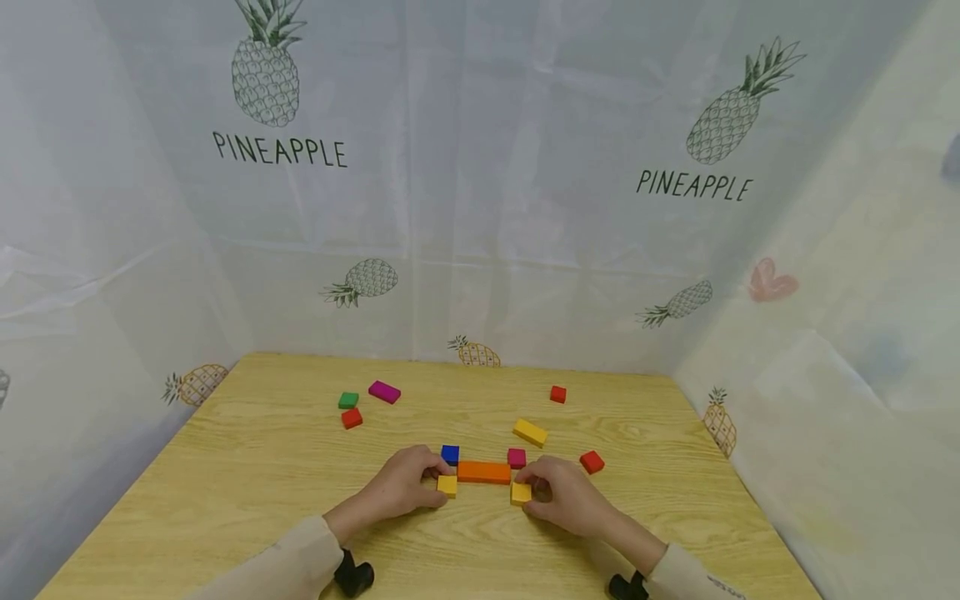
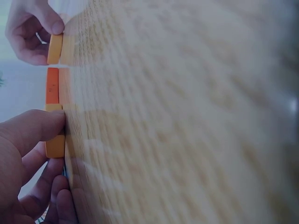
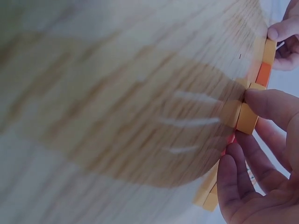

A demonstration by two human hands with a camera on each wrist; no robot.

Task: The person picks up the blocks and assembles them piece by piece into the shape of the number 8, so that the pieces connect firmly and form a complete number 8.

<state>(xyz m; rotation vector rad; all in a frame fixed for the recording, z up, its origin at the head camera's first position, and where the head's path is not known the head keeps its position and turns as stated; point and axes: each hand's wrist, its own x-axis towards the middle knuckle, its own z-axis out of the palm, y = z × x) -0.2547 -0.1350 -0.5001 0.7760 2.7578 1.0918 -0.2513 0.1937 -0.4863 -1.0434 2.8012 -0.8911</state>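
Note:
In the head view my left hand pinches a small yellow block between thumb and fingers at the left end of a long orange block. On the other side, my right hand pinches a second yellow block near the orange block's right end. Behind the left yellow block sits a blue block; a pink block sits behind the right one. The left wrist view shows the thumb of my left hand across the yellow block.
Farther back on the wooden table lie a green block, a red block and a purple block. Toward the right are a long yellow block and two red blocks, one nearer. Pineapple-printed curtains surround the table.

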